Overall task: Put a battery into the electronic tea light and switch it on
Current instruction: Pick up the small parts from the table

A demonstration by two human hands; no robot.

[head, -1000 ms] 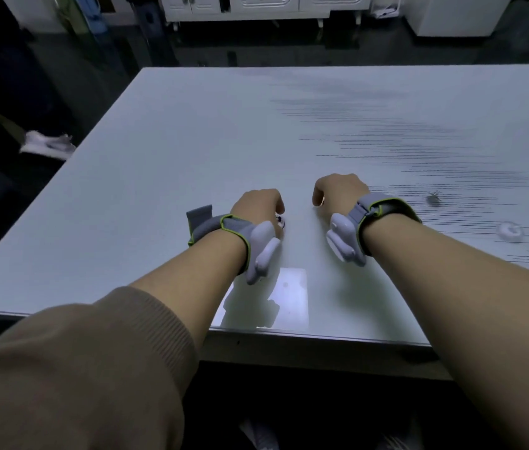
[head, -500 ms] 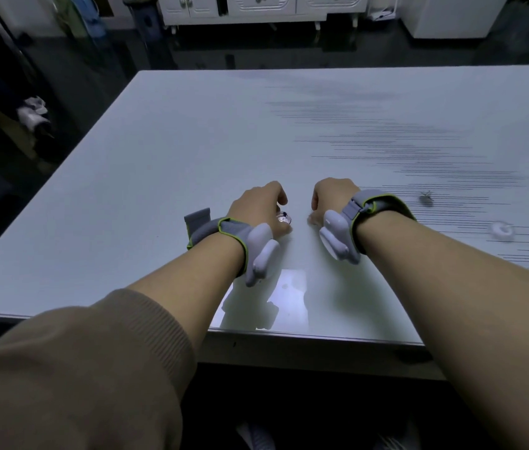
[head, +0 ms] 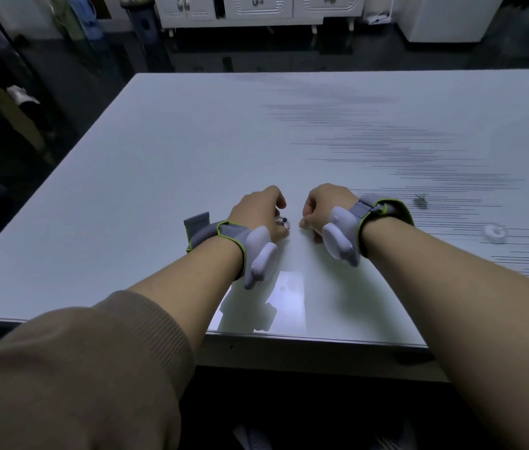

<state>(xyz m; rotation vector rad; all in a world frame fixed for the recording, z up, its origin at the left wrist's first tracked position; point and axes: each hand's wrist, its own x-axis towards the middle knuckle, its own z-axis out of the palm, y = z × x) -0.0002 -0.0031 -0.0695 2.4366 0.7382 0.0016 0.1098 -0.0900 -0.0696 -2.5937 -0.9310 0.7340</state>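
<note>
My left hand (head: 258,211) rests on the white table (head: 165,164) with its fingers curled around a small tea light (head: 284,221). Only a clear, rounded bit with a dark spot shows past the thumb. My right hand (head: 325,206) sits just to the right, a small gap away, fingers curled and fingertips down near the table top. I cannot see whether it holds anything. Both wrists wear grey straps with pale sensor pods.
A small white round piece (head: 494,232) lies on the table at the right, and a tiny dark object (head: 420,199) lies nearer my right wrist. The table's front edge (head: 289,336) is close below my forearms. White cabinets (head: 256,8) stand beyond the far edge.
My right hand has shifted slightly left toward my left hand and curled tighter. The tea light peeks out more from my left fingers.
</note>
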